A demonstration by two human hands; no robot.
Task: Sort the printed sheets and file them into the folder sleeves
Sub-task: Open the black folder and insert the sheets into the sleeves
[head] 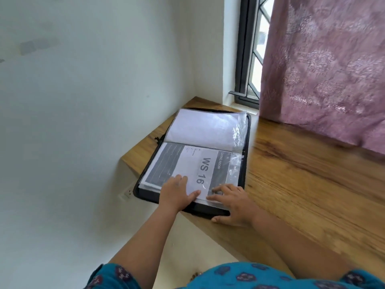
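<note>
A black zip-edged folder [246, 147] with clear plastic sleeves is laid open on a wooden desk [302, 174] set into a corner by white walls. The near sleeve [234, 172] is filled by a printed sheet [187, 165] marked "WS 16" (headed "LIVING ROOM"); the far sleeve [239, 126] is backed by plain white paper. The left hand [177, 192] is laid flat on the sheet's near edge, fingers spread. The right hand [231, 203] is rested beside it, straight fingers pressed on the sleeve, thumb at the folder's edge. A mauve patterned curtain [325, 65] is hung beside a dark-framed window [248, 53]
</note>
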